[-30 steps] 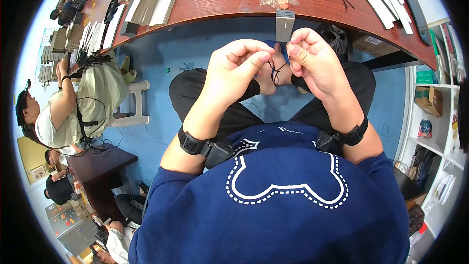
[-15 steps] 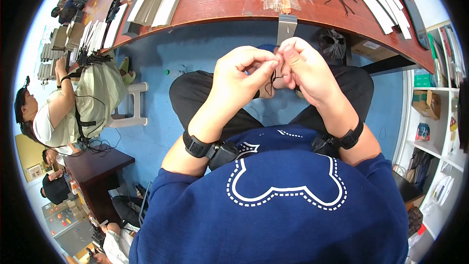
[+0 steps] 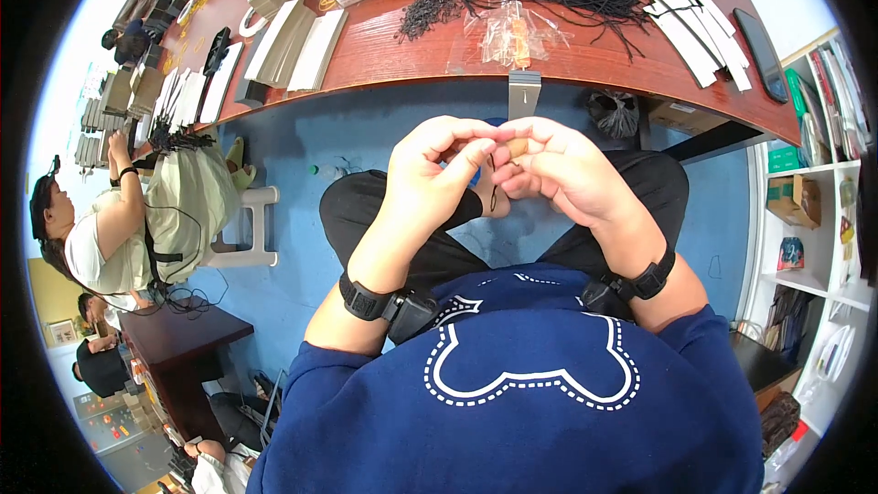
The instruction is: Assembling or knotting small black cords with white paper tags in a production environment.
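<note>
Black cord [image 3: 495, 194] pinched in left hand [image 3: 428, 167] grip; right hand [image 3: 574, 176] grip unclear; carton label [image 3: 682, 107] unreadable

Navy short-sleeved shirt [image 3: 512, 448], white outline [image 3: 540, 373], dashed edging [image 3: 540, 385]; black trousers [image 3: 355, 220], black wristbands [image 3: 364, 299].

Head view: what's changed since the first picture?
The bare left hand and bare right hand have drawn together, closing the gap between them. Less of the thin black cord shows; a short piece dangles below their fingers. The view has shifted, showing more of the reddish-brown wooden table. No pick-up or release is visible. Unchanged: the flat white strips lie beside the black rectangular phone.
</note>
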A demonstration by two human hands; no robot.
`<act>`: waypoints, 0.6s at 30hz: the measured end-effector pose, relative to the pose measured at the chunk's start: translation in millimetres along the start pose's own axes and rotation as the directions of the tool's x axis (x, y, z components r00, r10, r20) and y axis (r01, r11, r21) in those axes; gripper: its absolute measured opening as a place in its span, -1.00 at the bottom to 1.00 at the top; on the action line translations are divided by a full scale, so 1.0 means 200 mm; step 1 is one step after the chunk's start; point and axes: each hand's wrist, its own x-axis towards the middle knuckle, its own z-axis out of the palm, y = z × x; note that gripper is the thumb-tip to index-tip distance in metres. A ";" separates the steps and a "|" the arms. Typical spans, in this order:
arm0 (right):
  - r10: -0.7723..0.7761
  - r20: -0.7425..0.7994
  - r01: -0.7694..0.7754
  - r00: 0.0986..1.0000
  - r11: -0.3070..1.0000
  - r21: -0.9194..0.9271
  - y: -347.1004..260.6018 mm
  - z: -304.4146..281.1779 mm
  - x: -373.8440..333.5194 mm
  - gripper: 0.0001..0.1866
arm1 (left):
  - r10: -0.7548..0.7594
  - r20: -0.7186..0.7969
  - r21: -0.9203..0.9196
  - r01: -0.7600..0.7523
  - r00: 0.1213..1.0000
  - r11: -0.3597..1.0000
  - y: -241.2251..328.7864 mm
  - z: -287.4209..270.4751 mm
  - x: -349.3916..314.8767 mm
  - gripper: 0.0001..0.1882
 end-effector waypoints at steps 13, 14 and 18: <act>-0.076 -0.201 0.040 0.977 0.984 -0.175 0.01 0.00 0.02 -0.70 | 0.235 0.111 0.363 -0.260 0.966 0.895 0.00 -0.02 0.01 -0.80; -0.066 -0.194 0.033 0.979 0.986 -0.165 0.01 0.00 0.02 -0.71 | 0.259 0.122 0.382 -0.286 0.958 0.879 0.00 -0.02 0.01 -0.82; -0.063 -0.254 0.006 0.965 0.976 -0.219 0.00 0.03 0.02 -0.71 | 0.318 0.124 0.417 -0.340 0.940 0.843 0.00 -0.01 0.02 -0.90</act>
